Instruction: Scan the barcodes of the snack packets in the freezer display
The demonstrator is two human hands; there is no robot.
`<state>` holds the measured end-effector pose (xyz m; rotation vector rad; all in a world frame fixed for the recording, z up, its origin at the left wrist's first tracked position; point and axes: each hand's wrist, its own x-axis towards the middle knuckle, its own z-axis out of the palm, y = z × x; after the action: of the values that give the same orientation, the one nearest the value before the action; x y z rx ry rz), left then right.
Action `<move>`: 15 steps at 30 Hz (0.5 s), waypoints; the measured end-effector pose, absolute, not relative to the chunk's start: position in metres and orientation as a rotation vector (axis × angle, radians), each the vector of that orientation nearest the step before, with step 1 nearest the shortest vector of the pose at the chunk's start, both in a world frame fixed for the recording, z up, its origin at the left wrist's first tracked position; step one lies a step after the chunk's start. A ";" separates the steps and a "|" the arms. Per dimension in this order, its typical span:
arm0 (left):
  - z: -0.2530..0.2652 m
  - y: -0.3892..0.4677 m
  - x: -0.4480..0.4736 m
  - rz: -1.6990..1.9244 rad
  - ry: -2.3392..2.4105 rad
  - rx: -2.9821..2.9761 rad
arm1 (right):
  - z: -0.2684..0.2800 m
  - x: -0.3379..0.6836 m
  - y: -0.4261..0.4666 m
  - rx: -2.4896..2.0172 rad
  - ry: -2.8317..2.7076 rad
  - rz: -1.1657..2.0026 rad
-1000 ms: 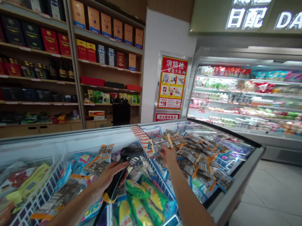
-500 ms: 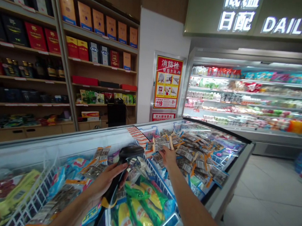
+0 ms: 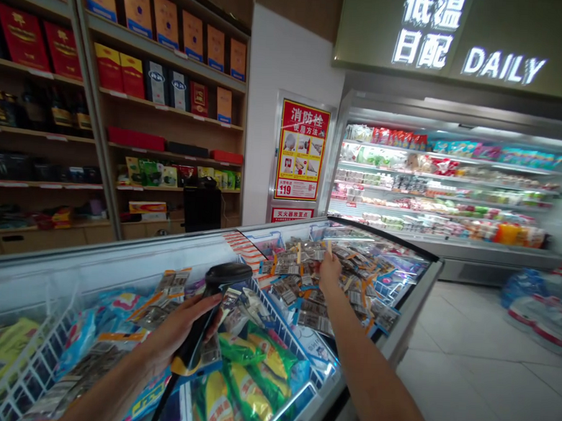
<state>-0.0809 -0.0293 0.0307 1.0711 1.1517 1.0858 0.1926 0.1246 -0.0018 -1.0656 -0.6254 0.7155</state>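
Left hand: your left hand (image 3: 176, 330) is wrapped around the black handle of a barcode scanner (image 3: 211, 307), whose head points over the chest freezer (image 3: 397, 327).
Right hand: your right hand (image 3: 330, 270) reaches far into the freezer, fingers pinched together on a small packet (image 3: 328, 250) at the top of the pile.
Packets: silver-and-orange packets (image 3: 305, 292) fill the far compartment, heaped loosely.
Divider: a white wire divider (image 3: 276, 322) stands between that heap and the green-and-yellow bags (image 3: 250, 383) below the scanner.
Beyond: a lit open refrigerated case (image 3: 449, 187) lines the wall to the right.
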 end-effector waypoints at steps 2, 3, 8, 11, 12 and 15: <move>0.029 -0.026 -0.084 1.083 1.157 1.069 | 0.005 0.206 0.124 -1.082 -0.569 0.713; 0.028 -0.026 -0.085 1.081 1.162 1.072 | 0.007 0.211 0.124 -1.083 -0.549 0.715; 0.031 -0.028 -0.087 1.068 1.166 1.141 | 0.009 0.224 0.122 -1.077 -0.507 0.758; 0.032 -0.029 -0.090 1.034 1.155 1.197 | 0.008 0.229 0.116 -1.092 -0.509 0.780; 0.033 -0.029 -0.091 1.031 1.150 1.202 | 0.009 0.231 0.112 -1.098 -0.512 0.781; 0.035 -0.029 -0.095 1.072 1.162 1.159 | 0.012 0.229 0.102 -1.106 -0.539 0.780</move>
<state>-0.0953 -0.0286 0.0354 1.1590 1.1621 1.0716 0.2292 0.1020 0.0115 -1.1064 -0.5390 0.7797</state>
